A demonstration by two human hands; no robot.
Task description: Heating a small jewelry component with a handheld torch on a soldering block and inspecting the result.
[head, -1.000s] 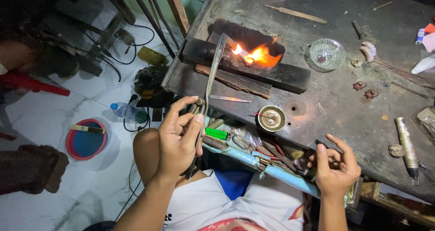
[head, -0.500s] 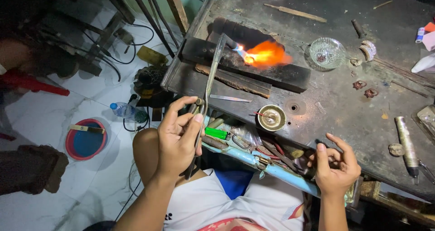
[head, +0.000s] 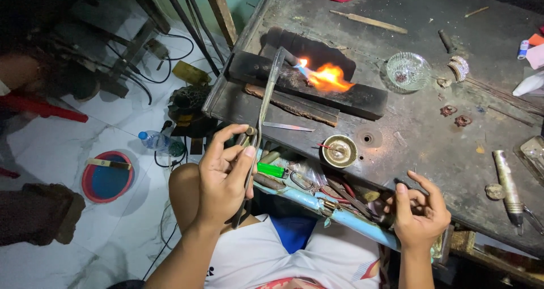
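My left hand grips the handle of a long metal blowtorch whose nozzle points right. An orange flame burns from its tip onto a black charred block on the dark workbench. My right hand hovers at the bench's front edge with fingers curled and thumb raised; I see no object in it.
A small round metal dish and a flat metal blade lie in front of the block. A glass bowl sits right of the flame. A drawer holds several tools and a green lighter. A bottle lies on the white floor.
The flame has flickered and shifted to the right along the block. Both hands stay almost where they were.
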